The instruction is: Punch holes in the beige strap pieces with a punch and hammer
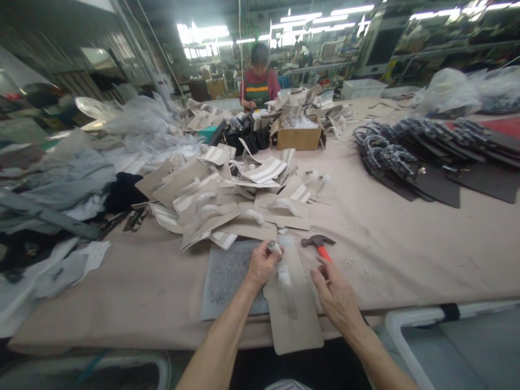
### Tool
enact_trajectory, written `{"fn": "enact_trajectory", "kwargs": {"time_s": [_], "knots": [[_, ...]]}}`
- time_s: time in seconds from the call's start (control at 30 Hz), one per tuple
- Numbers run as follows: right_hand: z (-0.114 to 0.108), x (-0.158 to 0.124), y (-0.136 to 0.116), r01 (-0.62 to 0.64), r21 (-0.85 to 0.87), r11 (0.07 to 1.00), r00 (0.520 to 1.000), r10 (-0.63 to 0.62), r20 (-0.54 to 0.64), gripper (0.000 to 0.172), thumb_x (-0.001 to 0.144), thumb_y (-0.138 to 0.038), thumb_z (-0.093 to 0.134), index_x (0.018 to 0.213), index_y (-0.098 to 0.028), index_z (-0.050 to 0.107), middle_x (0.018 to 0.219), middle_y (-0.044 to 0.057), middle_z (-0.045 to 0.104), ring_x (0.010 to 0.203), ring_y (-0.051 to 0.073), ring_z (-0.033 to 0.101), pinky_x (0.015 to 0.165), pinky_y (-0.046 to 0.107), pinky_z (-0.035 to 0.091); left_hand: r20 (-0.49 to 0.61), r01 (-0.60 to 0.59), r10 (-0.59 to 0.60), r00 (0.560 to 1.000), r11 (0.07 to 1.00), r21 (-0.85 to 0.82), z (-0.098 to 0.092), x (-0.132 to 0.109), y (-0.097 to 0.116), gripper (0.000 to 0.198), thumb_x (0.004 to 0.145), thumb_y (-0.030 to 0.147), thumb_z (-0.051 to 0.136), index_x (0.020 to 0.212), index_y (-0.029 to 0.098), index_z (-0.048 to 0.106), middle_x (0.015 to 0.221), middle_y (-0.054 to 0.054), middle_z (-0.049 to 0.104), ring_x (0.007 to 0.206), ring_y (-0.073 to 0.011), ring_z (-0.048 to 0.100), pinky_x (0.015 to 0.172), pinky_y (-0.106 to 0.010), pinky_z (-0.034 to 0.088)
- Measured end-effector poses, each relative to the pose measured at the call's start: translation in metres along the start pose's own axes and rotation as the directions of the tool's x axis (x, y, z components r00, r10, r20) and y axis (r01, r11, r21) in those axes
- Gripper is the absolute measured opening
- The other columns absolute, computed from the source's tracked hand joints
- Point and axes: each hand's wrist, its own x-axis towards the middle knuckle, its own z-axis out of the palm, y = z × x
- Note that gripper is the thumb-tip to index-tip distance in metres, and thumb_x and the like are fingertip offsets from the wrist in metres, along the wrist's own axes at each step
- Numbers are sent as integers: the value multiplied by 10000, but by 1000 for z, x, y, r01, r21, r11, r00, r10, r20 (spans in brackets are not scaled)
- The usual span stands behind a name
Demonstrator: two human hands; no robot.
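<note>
My left hand (263, 264) is closed around a short, round metal-ended tool (274, 247), held upright at the top of a beige panel (296, 319). The panel carries a plastic-wrapped handle (286, 281) and lies partly over a grey, speckled board (229, 276), its lower end past the table edge. To the right, my right hand (337, 295) is curled over the red handle of a claw hammer (319, 241). The hammer's head is just above the table, or on it; I cannot tell which. My fingers hide most of its handle.
Beyond the board is a heap of beige panels (219, 195) with wrapped handles. Dark panels (430, 179) are stacked at right. A cardboard box (298, 138) stands farther back, near a co-worker (260, 86). Plastic wrapping (134, 122) piles up at left; a white-rimmed bin (394, 325) is front right.
</note>
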Motion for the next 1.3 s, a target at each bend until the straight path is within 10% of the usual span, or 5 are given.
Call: {"fn": "enact_trajectory", "kwargs": {"time_s": [0.4, 0.7, 0.9, 1.13, 1.3], "knots": [[-27, 12, 63, -94, -559, 824, 949, 245, 200, 185, 976, -334, 474, 997, -169, 555, 909, 114, 649, 859, 275, 637, 712, 343, 411, 36, -28, 23, 999, 987, 159, 1, 0, 5, 226, 763, 250, 660, 973, 165, 670, 909, -56, 760, 810, -191, 676, 752, -258, 506], [-43, 22, 7, -732, 268, 626, 633, 478, 609, 159, 880, -320, 443, 756, -244, 379, 604, -69, 406, 428, 95, 353, 433, 231, 312, 187, -160, 97, 977, 920, 358, -2, 3, 16, 118, 786, 182, 602, 885, 171, 666, 783, -1, 674, 735, -160, 592, 692, -233, 440], [-66, 14, -39, -70, 156, 985, 979, 38, 199, 342, 947, -539, 354, 755, -260, 402, 557, -35, 450, 461, 144, 426, 465, 268, 295, 179, -206, 140, 974, 875, 438, 0, -3, 17, 168, 798, 171, 594, 941, 177, 682, 758, 9, 635, 704, -156, 549, 674, -236, 404], [-90, 26, -48, 408, -344, 846, 892, -288, 348, 269, 970, -409, 357, 792, -239, 463, 533, 14, 535, 429, 155, 438, 493, 321, 161, 174, -205, 143, 974, 884, 420, 2, -4, 13, 86, 804, 180, 590, 851, 174, 661, 705, 17, 590, 653, -153, 509, 630, -233, 371], [-126, 31, -87, 353, -218, 910, 913, -386, -132, 383, 1015, -557, 286, 822, -266, 443, 525, -13, 473, 429, 159, 409, 487, 313, 244, 192, -226, 157, 969, 876, 426, 3, -6, 19, 114, 805, 192, 584, 883, 182, 667, 736, 10, 594, 696, -161, 522, 675, -238, 375]]}}
